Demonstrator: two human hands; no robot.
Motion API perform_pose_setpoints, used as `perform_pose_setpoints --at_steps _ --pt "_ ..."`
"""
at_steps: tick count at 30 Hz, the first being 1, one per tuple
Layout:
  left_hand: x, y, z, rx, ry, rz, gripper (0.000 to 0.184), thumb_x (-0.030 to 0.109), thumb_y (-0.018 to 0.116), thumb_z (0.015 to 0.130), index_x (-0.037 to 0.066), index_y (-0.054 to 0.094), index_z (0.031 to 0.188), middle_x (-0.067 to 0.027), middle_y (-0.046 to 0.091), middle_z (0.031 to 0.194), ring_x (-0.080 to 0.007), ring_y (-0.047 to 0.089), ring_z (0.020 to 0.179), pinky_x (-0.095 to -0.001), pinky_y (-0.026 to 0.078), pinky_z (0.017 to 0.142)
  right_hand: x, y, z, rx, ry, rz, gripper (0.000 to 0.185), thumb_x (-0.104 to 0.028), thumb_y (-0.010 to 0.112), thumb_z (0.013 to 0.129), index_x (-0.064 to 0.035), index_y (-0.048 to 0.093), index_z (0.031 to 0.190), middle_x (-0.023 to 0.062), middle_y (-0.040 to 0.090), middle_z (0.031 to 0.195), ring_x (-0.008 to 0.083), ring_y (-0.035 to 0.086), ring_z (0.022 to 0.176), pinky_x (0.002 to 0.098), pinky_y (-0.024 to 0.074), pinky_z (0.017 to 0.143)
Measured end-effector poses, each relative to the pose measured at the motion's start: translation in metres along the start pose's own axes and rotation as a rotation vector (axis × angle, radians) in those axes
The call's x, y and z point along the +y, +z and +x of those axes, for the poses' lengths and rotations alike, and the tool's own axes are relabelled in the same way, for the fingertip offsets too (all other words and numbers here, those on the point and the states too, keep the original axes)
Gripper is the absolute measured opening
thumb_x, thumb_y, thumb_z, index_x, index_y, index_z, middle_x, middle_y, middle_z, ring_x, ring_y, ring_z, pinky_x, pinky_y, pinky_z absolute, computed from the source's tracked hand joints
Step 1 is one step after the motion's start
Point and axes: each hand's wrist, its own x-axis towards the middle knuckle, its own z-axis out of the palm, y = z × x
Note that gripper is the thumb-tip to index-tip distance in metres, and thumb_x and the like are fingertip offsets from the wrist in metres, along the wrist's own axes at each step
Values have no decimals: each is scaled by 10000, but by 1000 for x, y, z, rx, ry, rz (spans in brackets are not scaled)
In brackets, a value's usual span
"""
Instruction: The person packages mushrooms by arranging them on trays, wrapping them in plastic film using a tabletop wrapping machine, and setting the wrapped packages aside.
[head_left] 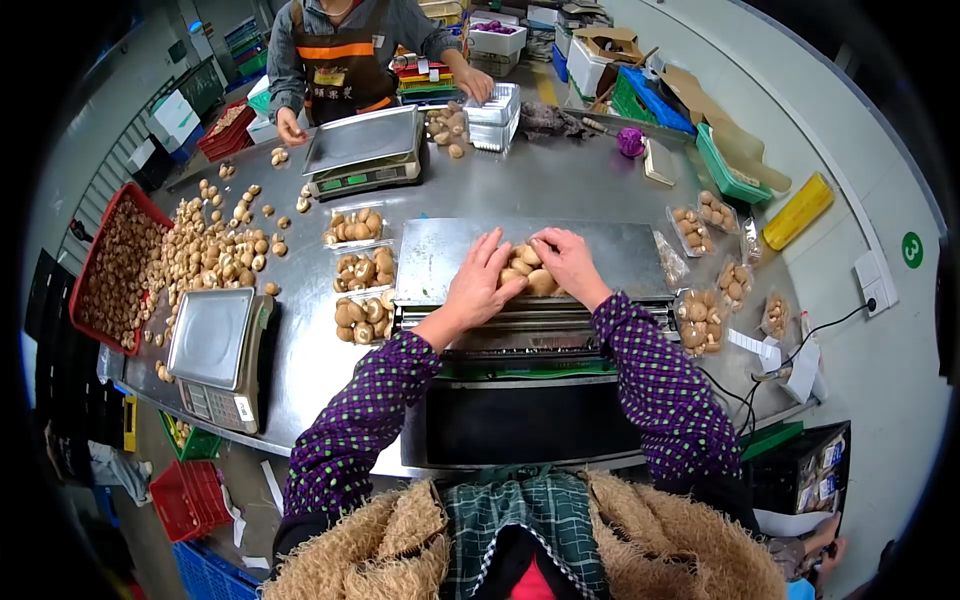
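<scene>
A cluster of brown mushrooms (527, 270) sits on the metal top of a wrapping machine (430, 250), right in front of me. From the left, my left hand (480, 280) is against it, fingers reaching forward and thumb at the near side. My right hand (568, 262) curves over the right side, fingertips on the mushrooms. Whether a tray lies beneath them is hidden by my hands. Left of the machine stand three filled packs of mushrooms, the nearest being an open-looking pack (363, 318).
Loose mushrooms (215, 250) spill from a red crate (95, 270) at the left. Two scales stand on the table, one near (212, 340) and one far (365, 145). Wrapped packs (700, 318) lie at right beside a cable. Across the table, a person in an apron (345, 60) touches stacked clear trays (493, 120).
</scene>
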Motion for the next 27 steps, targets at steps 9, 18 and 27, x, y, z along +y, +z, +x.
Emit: perform_pose_setpoints --at_steps 9,18,27 --pt "-2 -67 -42 161 -324 -187 440 403 609 866 28 615 1097 -214 586 1161 -321 599 1007 -470 456 857 -33 -79 -36 186 -138 39 195 -128 545 921 -26 635 1062 122 629 984 242 604 906 314 469 813" --pt "6 -92 -91 -333 -508 557 514 494 647 792 13 681 613 -151 609 551 -300 621 528 -411 479 534 3 -105 -116 -439 605 -542 471 -550 666 750 -86 749 745 143 636 600 321 647 640 390 511 630" --pt "-3 -95 -116 -231 -770 -382 262 193 568 870 26 619 675 -115 559 547 -230 534 451 -385 450 486 -12 -125 -148 -401 916 337 364 -267 525 912 -21 553 646 69 501 541 151 436 408 296 350 388"
